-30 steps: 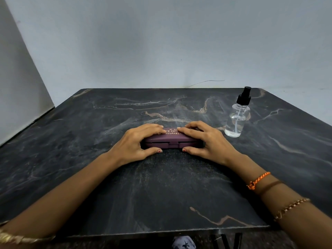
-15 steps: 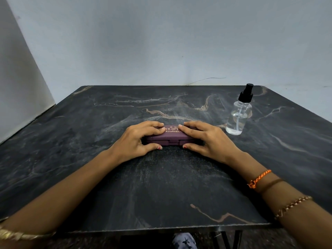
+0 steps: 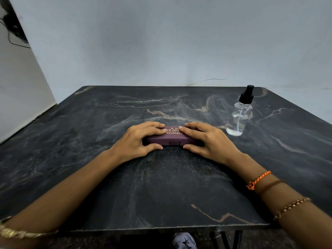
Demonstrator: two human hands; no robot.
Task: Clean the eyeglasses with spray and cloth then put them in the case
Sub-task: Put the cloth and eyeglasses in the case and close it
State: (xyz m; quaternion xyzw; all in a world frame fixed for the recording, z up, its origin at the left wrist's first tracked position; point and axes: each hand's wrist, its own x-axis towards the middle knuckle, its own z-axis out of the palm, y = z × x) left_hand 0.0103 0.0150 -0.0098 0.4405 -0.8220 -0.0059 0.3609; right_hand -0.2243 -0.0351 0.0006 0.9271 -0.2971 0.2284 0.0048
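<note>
Closed maroon case [image 3: 171,137] flat at mid table [image 3: 161,194]. Left hand [image 3: 138,141] and right hand [image 3: 206,141] each in closed grip on one end. Spray bottle [image 3: 239,117] upright near far right corner.

Bare forearms — orange thread band [image 3: 258,180], gold bracelets [image 3: 291,207].

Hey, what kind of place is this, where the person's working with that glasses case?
Probably a plain room at home, not a shop or lab. A dark marble-patterned table stands in a corner of bare pale walls, holding only a maroon eyeglass case and a small clear spray bottle.
</note>
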